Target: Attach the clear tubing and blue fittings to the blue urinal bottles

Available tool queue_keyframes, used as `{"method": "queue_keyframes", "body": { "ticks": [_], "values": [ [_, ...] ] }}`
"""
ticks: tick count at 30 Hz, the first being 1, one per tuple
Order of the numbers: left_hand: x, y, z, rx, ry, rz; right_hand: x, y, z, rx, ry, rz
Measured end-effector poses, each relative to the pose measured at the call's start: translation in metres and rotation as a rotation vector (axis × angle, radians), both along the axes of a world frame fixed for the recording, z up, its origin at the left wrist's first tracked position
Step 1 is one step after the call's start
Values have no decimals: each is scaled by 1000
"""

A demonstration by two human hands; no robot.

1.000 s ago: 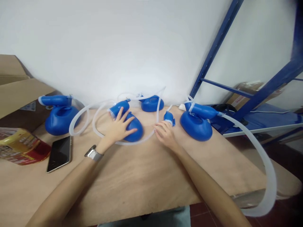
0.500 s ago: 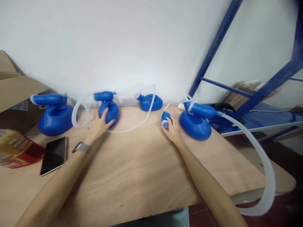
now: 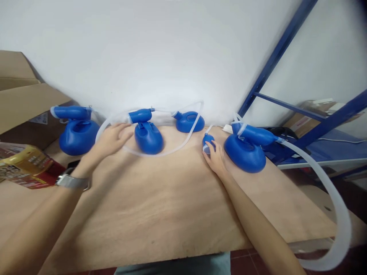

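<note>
My left hand [image 3: 113,140] is open, fingers stretched out, left of a blue plastic urinal bottle [image 3: 149,140] and apart from it. A blue capped funnel piece [image 3: 139,115] rests on top of that bottle. My right hand [image 3: 215,157] has its fingers closed around a small blue hose funnel [image 3: 209,139] lying on the table, its pale rim towards me. Right of this hand stands another blue urinal bottle [image 3: 245,156], its funnel piece [image 3: 252,134] on top and a thick clear hose [image 3: 329,183] curving off the table edge. A further bottle [image 3: 190,122] stands by the wall.
At the left stand another blue bottle [image 3: 78,136], an open cardboard box [image 3: 31,107] and a red-and-yellow container [image 3: 31,166]. A translucent hose [image 3: 172,152] loops across the wooden table [image 3: 160,206]. A blue metal rack [image 3: 275,53] rises at the right.
My left hand has let go of the middle-left bottle and moved left. My right hand still holds the small funnel. The whole view has shifted slightly, and my left arm now hides most of the phone.
</note>
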State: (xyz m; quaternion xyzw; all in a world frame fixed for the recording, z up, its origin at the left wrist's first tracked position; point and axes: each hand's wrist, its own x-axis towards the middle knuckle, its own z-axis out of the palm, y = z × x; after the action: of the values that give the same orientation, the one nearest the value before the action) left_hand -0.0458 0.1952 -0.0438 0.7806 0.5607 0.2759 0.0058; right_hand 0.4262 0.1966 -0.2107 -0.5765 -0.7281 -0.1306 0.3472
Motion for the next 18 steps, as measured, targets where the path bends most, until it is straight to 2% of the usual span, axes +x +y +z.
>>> {"method": "queue_keyframes", "body": {
  "ticks": [1, 3, 5, 7, 10, 12, 15, 18],
  "values": [
    [-11, -5, 10, 1, -64, 45, 0, 0, -1, 11, -9, 6],
    [-37, -7, 24, 91, -184, 264, -1, 0, -2, 33, -19, 16],
    [-68, 1, 27, 239, -281, 540, -2, 1, -3, 53, -17, 26],
    [-97, 14, 23, 257, -314, 728, -3, 2, -3, 67, -12, 36],
    [-127, 30, 8, -28, -272, 795, -4, 1, -1, 74, -9, 44],
    [-135, 33, -2, -166, -262, 790, -3, 0, 0, 76, -7, 42],
    [-134, 30, -12, -171, -253, 774, -1, -1, 4, 98, -9, 34],
    [-122, 28, -15, -148, -223, 747, -5, -4, 7, 149, -39, 45]
  ]
}}
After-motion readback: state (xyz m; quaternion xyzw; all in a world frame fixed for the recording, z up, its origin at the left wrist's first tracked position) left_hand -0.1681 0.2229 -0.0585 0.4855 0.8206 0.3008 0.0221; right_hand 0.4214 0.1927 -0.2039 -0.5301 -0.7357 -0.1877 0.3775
